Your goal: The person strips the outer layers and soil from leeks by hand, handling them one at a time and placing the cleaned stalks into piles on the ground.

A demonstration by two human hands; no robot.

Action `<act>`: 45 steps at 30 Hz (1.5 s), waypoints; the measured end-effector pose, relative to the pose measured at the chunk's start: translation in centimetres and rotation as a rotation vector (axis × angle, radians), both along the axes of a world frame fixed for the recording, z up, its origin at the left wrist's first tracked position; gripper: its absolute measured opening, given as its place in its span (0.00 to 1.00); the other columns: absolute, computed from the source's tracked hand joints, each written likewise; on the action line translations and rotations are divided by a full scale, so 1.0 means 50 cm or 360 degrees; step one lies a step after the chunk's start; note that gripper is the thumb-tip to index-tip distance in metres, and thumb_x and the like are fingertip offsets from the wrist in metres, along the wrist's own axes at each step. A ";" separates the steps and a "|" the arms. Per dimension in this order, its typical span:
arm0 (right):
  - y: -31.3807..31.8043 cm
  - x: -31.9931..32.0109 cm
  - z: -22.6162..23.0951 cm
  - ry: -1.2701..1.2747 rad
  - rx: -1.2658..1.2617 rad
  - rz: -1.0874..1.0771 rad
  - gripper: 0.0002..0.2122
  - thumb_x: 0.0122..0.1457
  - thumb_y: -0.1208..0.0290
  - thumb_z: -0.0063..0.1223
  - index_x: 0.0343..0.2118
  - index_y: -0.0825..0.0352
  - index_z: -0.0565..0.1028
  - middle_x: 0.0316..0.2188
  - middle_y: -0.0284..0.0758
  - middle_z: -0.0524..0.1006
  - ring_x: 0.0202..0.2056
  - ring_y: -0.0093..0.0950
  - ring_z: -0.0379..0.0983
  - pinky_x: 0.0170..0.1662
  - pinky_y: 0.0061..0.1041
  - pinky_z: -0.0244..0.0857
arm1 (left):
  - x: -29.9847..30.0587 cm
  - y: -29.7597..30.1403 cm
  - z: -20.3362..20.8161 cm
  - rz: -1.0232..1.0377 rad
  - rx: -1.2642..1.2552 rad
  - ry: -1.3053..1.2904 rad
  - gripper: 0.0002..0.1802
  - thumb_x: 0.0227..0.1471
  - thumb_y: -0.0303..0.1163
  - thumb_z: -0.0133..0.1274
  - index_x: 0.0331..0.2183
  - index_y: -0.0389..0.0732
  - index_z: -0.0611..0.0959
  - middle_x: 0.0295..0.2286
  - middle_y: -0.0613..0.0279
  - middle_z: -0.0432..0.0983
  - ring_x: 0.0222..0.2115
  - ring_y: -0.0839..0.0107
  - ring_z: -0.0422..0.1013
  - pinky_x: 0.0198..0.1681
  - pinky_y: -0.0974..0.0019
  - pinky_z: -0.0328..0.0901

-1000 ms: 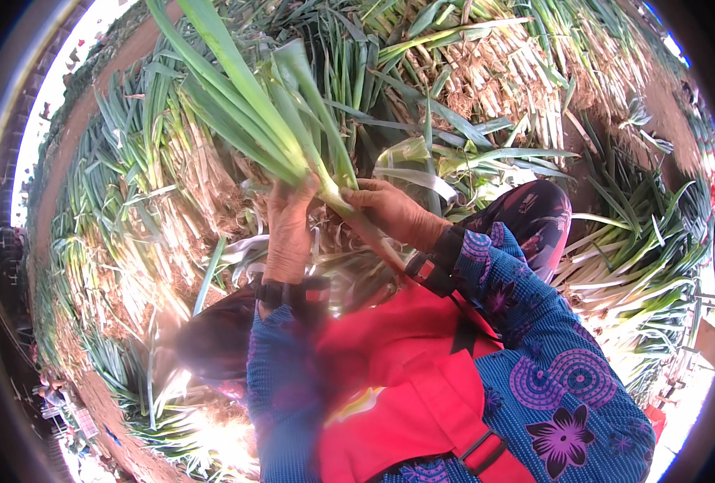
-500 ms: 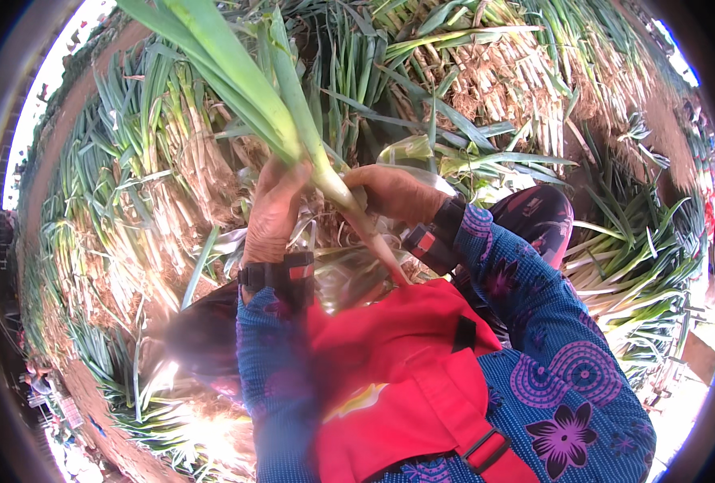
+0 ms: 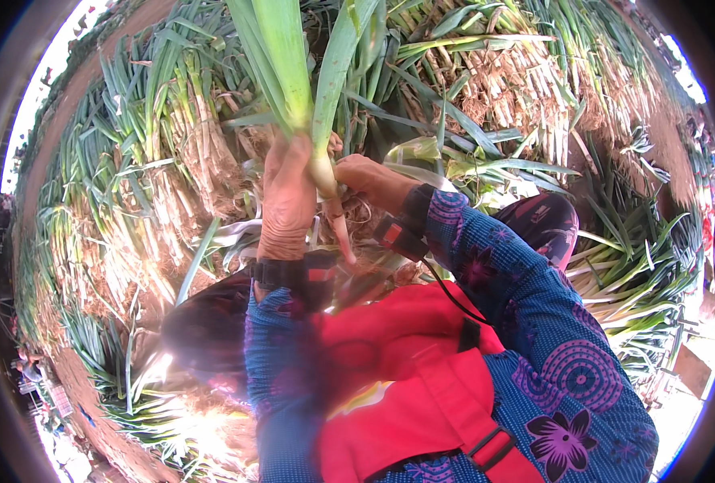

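A thick green onion (image 3: 320,171) stands nearly upright in front of me, its broad green leaves pointing away and its pale stem tapering to a pinkish lower end. Wrapped round it just under the leaves is my left hand (image 3: 286,197), closed. From the right, my right hand (image 3: 371,179) is closed with its fingertips against the pale stem. Whether those fingertips pinch the stem itself or an outer layer of it is hidden. The lower end hangs free below both hands, over crumpled clear plastic (image 3: 373,278) and above my red apron (image 3: 405,322).
Bundles of green onions (image 3: 200,153) with dry roots lie along the left, and more bundles (image 3: 494,80) are heaped at the far right. Other green onions (image 3: 627,282) lie to the right of my knee (image 3: 546,225). Loose leaves (image 3: 494,165) lie beyond my right hand.
The green onion has swung from a leftward lean to nearly upright, its lower end moving left and away from my apron. My right hand has shifted left and slightly closer to my left hand.
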State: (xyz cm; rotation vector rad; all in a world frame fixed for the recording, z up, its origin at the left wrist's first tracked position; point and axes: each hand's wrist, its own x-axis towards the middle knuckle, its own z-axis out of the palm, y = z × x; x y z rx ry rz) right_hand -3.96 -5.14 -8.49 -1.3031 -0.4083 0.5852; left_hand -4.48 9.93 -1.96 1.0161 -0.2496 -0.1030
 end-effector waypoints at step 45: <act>0.026 0.052 0.073 -0.0353 -0.0608 0.0008 0.20 0.56 0.61 0.52 0.45 0.73 0.72 0.40 0.38 0.75 0.42 0.27 0.70 0.46 0.26 0.64 | 0.064 0.355 0.080 0.0795 -0.0593 0.0204 0.14 0.57 0.42 0.47 0.37 0.41 0.71 0.26 0.62 0.67 0.27 0.70 0.66 0.34 0.64 0.66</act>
